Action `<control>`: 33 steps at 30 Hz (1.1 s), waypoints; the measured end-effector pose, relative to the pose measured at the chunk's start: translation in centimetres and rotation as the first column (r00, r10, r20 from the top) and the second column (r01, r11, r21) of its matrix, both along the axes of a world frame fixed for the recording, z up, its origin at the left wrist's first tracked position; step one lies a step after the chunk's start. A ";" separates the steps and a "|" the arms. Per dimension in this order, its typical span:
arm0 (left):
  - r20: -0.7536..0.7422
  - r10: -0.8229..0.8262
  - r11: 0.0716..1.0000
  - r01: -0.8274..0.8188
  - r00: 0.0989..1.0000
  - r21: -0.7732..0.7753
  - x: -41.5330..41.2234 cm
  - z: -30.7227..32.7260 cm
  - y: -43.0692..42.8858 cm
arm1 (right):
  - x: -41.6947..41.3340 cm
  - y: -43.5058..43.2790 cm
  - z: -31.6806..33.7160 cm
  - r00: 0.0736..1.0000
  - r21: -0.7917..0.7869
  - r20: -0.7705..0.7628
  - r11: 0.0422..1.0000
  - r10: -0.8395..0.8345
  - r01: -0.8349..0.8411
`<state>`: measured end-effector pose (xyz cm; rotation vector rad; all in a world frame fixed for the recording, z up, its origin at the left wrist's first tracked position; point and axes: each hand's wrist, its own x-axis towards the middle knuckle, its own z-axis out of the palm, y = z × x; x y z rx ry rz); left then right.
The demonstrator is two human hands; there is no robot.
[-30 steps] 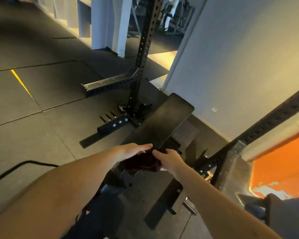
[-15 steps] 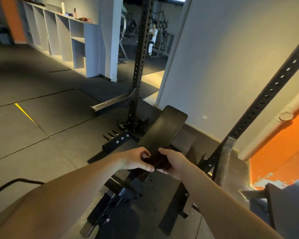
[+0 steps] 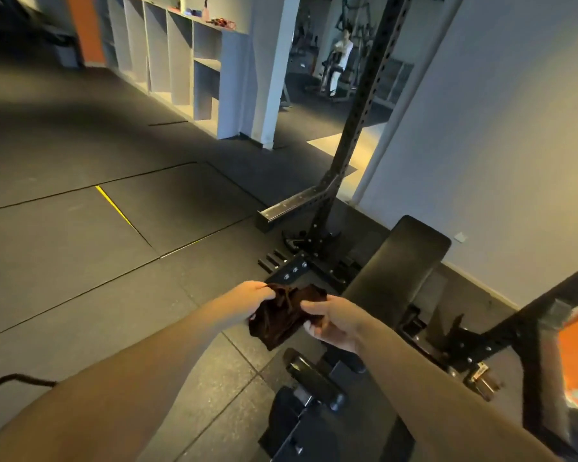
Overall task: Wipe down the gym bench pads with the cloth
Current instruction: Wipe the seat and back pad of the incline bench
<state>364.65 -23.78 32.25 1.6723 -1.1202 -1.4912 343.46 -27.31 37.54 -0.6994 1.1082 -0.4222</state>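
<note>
A dark crumpled cloth (image 3: 282, 315) hangs in the air between both hands, left of the bench. My left hand (image 3: 251, 296) pinches its upper left corner. My right hand (image 3: 331, 320) grips its right edge, thumb on top. The black bench pad (image 3: 401, 268) slopes up and away to the right of the cloth, apart from it. The bench's dark frame and adjuster (image 3: 314, 381) lie below my right forearm.
A black perforated rack upright (image 3: 357, 111) with a steel spotter arm (image 3: 294, 203) stands behind the bench. A second slanted upright (image 3: 528, 315) is at right. White wall behind, grey cubby shelves (image 3: 187, 55) far left, a seated person (image 3: 339, 58) in the distance. Rubber floor tiles.
Both hands lifted the cloth off the near end of the bench pad and moved it left. The cloth now spreads between them. The camera view tilted up.
</note>
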 end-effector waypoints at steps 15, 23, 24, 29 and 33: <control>0.023 -0.304 0.953 0.304 0.952 -0.006 17.8 -1.8 -11.2 | 20.3 -9.5 -1.0 0.972 0.006 -0.152 0.983 -0.179 0.182; -0.028 -0.332 0.940 0.333 0.943 0.069 15.3 -2.9 -24.7 | 17.5 -20.6 -3.1 0.970 -0.063 -0.105 0.975 -0.220 0.214; -0.021 -0.343 0.936 0.344 0.939 0.081 14.8 -2.6 -26.7 | 17.0 -22.5 -3.3 0.969 -0.072 -0.088 0.972 -0.230 0.224; -0.005 -0.401 0.912 0.399 0.916 0.092 11.7 -1.4 -35.9 | 14.0 -31.2 -3.1 0.965 -0.115 -0.057 0.962 -0.256 0.249; -0.005 -0.288 0.949 0.287 0.957 0.131 8.6 -3.4 -43.0 | 9.9 -35.9 -2.9 0.955 -0.122 -0.032 0.950 -0.295 0.289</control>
